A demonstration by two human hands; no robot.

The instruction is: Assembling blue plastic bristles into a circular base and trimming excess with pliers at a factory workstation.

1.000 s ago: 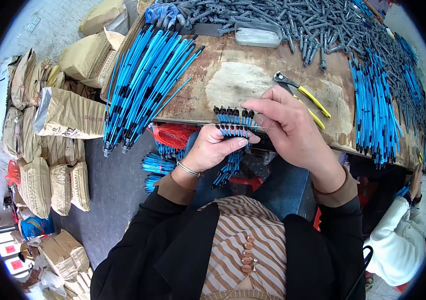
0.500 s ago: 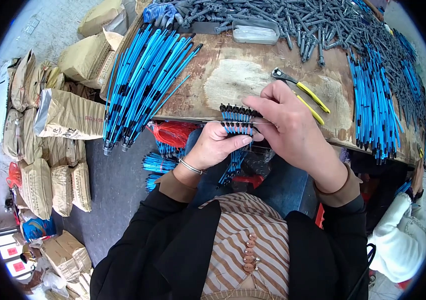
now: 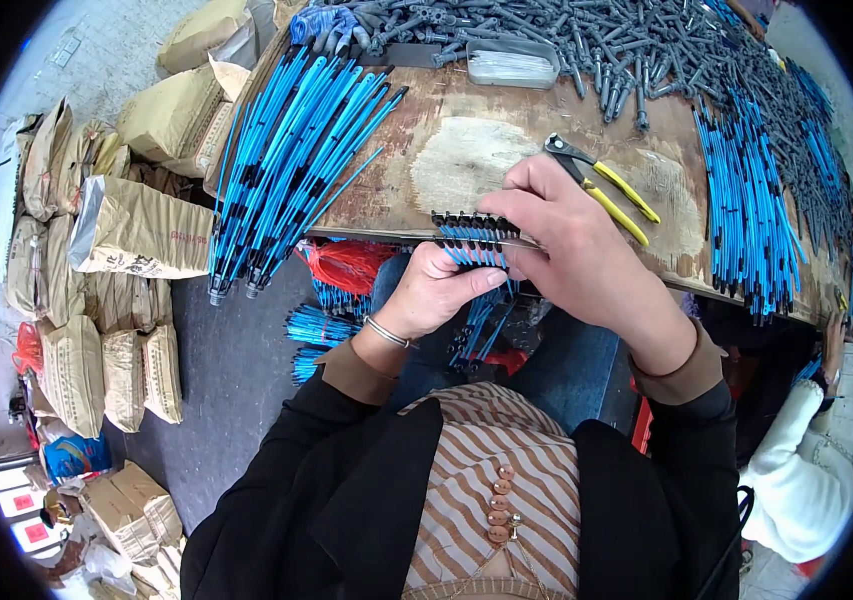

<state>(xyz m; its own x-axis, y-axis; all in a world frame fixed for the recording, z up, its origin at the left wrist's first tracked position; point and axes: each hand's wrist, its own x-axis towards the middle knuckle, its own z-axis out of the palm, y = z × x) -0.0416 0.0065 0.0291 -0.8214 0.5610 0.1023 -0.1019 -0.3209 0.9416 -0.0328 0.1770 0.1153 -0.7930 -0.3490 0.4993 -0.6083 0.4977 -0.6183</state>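
Several blue rods with black end fittings [image 3: 473, 240] lie side by side in a row at the table's front edge. My left hand [image 3: 436, 290] grips this row from below, its thumb pressed across the rods. Over the right end of the row, my right hand [image 3: 566, 225] is closed in a pinch at the black fittings. A thin wire-like strand runs along the row toward the right fingers; what exactly those fingers hold is hidden. Yellow-handled pincers [image 3: 606, 190] lie on the wooden table [image 3: 386, 200] just beyond my right hand.
Blue rods are fanned out at the left [image 3: 296, 160] and bundled at the right [image 3: 751, 210]. Dark grey plastic fittings [image 3: 586, 40] pile along the back, near a clear box of thin white pieces [image 3: 512, 66]. Brown sacks [image 3: 76, 370] stand left. Another person's white sleeve [image 3: 796, 430] shows at right.
The row of rods has turned slightly, its black ends now spread further left and lying flatter. My right hand has shifted a little to the left and up.
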